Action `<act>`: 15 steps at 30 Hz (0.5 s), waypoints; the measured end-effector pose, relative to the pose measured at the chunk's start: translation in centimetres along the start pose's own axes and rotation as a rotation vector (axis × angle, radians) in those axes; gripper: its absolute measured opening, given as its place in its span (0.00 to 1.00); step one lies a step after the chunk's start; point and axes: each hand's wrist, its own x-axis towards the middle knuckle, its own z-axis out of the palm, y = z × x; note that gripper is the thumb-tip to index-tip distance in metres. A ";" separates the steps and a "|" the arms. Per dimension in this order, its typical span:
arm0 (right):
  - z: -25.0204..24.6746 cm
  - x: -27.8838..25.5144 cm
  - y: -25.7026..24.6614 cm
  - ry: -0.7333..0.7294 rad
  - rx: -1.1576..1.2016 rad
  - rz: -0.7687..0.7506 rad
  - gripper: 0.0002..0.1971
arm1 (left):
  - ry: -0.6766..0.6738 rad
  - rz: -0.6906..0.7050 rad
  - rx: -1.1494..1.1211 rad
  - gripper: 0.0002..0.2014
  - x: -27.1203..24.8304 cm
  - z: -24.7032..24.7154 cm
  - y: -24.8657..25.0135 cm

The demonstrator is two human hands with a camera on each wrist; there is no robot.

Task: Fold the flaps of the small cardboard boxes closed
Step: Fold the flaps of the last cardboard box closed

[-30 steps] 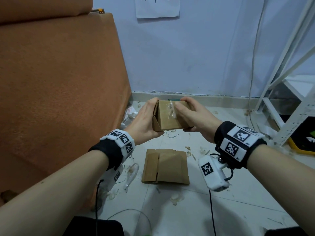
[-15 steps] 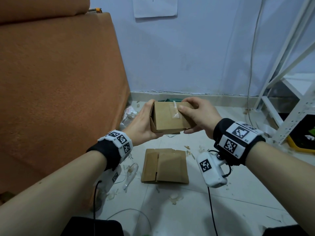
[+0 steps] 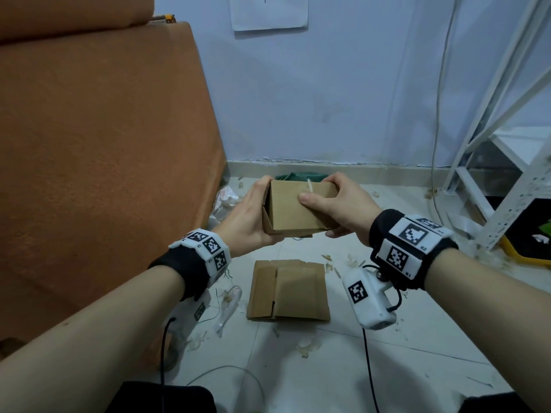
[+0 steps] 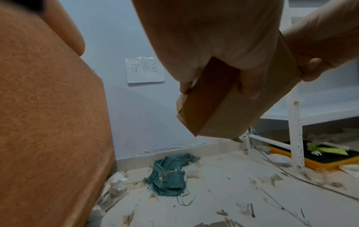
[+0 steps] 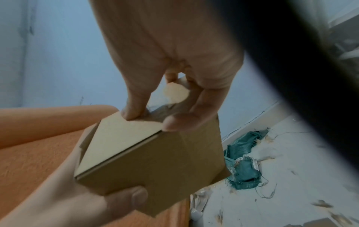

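Since a moment ago the box [image 3: 295,208] has tipped flatter between both raised hands, its broad face now turned up. Left hand [image 3: 249,220] cups the box's left end, fingers curled underneath; right hand [image 3: 343,211] grasps the right end, thumb pressed on top. It hangs above the floor [image 3: 372,368], long axis running left to right, over a flattened box [image 3: 287,290].

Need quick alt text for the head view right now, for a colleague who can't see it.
Both hands hold a small cardboard box above a littered tile floor: left hand gripping its left end, right hand gripping the right. Another cardboard box lies flat below; an orange cushion stands left.
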 end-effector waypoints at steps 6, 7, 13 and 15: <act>-0.1 0.0 -0.4 -0.007 0.212 -0.012 0.08 | 0.015 -0.039 -0.020 0.48 0.0 -0.6 -0.8; -0.1 0.0 -0.4 0.004 0.214 -0.016 0.08 | 0.021 -0.044 -0.017 0.47 0.0 -0.6 -0.8; 0.2 -0.4 -0.6 -0.003 0.051 -0.018 0.21 | 0.030 -0.024 0.003 0.47 0.1 -0.3 -0.3; 0.3 -0.5 -0.3 0.021 -0.084 -0.063 0.29 | 0.027 -0.011 0.012 0.47 0.1 0.0 -0.1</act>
